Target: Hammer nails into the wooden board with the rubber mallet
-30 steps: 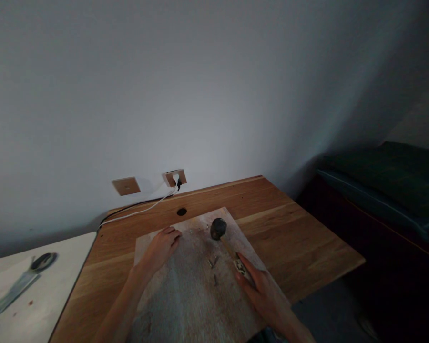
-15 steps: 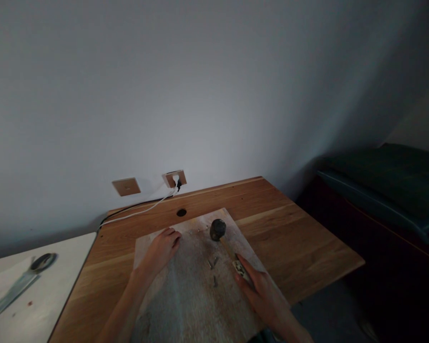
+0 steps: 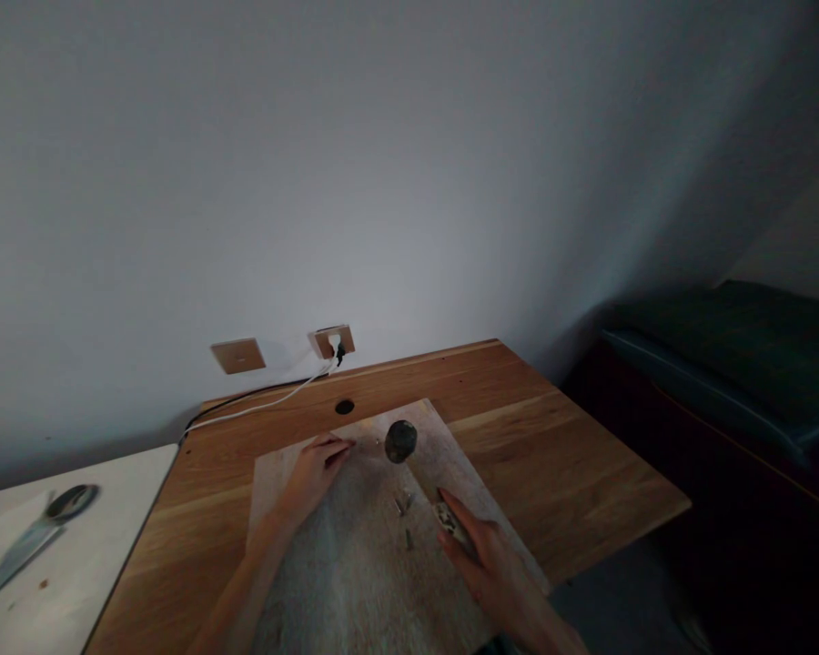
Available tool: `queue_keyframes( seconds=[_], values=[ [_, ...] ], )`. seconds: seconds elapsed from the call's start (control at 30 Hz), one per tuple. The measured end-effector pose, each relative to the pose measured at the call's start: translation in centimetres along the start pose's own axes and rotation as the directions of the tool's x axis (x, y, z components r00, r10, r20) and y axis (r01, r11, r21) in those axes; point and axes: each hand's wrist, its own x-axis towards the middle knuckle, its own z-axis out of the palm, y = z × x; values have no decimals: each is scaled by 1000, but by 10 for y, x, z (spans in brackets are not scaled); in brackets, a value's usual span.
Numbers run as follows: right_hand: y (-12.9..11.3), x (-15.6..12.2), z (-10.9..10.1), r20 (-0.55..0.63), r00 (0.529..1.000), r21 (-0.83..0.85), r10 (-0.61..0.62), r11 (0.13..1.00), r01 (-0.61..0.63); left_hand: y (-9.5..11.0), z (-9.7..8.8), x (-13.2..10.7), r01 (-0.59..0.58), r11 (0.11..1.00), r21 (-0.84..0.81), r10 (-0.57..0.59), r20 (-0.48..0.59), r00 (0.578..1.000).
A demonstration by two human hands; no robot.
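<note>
My right hand (image 3: 474,555) is wrapped around the patterned grip of a mallet (image 3: 400,442) with a round black head and a wooden handle. The mallet head is over the far part of a pale, worn wooden board (image 3: 355,564). On the board's left side, my left hand (image 3: 318,468) has thumb and forefinger pinched together near its far edge; whatever they hold is too small to make out. Between those fingertips and the mallet head, a small metal fastener (image 3: 378,441) shows on the board. Several loose screw-like pieces (image 3: 402,502) lie nearer to me, left of my right hand.
Under the board is a brown wooden table (image 3: 552,446) with a cable hole (image 3: 345,407). Cables (image 3: 266,409) run along its back edge to a wall socket (image 3: 334,342). At left, a white table (image 3: 109,518) carries a roll of tape (image 3: 73,502). Dark green bedding (image 3: 743,346) is at right.
The mallet head has moved left and slightly nearer to me, my right hand shifting left with it. My left fingertips have reached right, closing into a pinch where a fastener was visible.
</note>
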Motion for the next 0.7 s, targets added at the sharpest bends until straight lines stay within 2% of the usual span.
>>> queue_keyframes(
  seconds=[0.13, 0.33, 0.43, 0.57, 0.7],
  values=[
    [-20, 10, 9, 35, 996, 79, -81, 994, 78, -6, 1, -2, 27, 999, -30, -27, -23, 999],
    [-48, 31, 29, 30, 980, 115, -197, 975, 192, -10, 2, -3, 166, 983, -77, -170, -37, 985],
    [-54, 35, 37, 42, 978, 49, -205, 978, 203, -9, 2, -3, 202, 977, -60, -205, -46, 978],
    [-55, 36, 41, 56, 987, -17, -154, 988, 155, -7, 0, -3, 184, 981, -66, -190, -98, 977],
    [-55, 33, 39, 51, 981, -41, -188, 981, 190, -5, -1, -4, 182, 979, -87, -188, -57, 981]
  ],
)
